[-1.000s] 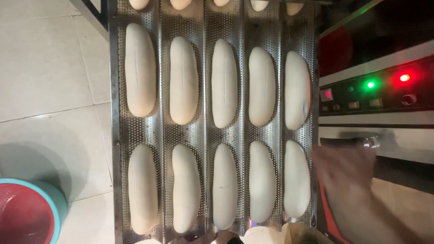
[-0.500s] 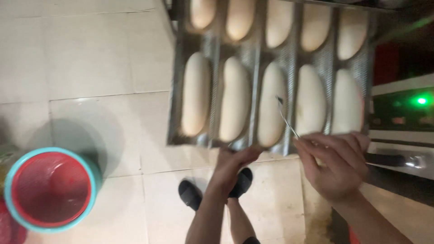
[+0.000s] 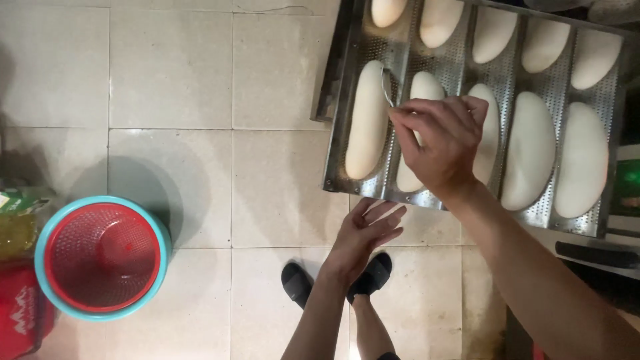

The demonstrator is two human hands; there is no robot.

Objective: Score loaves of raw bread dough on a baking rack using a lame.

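A perforated metal baguette tray point(image 3: 347, 67) holds several pale raw dough loaves in its channels. My right hand point(image 3: 440, 143) hovers over the tray's near left part, fingers pinched on a thin scoring blade point(image 3: 387, 87) whose tip rests on the leftmost loaf point(image 3: 368, 123). My left hand point(image 3: 363, 233) is open, palm up, just below the tray's near edge, holding nothing. Part of the second loaf is hidden under my right hand.
A red perforated basket inside a teal basin point(image 3: 100, 257) stands on the tiled floor at the left, beside a red bag point(image 3: 17, 310). My black shoes point(image 3: 297, 283) show below. An oven panel with a green light point(image 3: 630, 177) is at the right edge.
The view has shifted so the tray sits further right. My right hand moved left across the loaves with the blade, from the middle channels to the leftmost loaf. My left hand stays under the tray edge.
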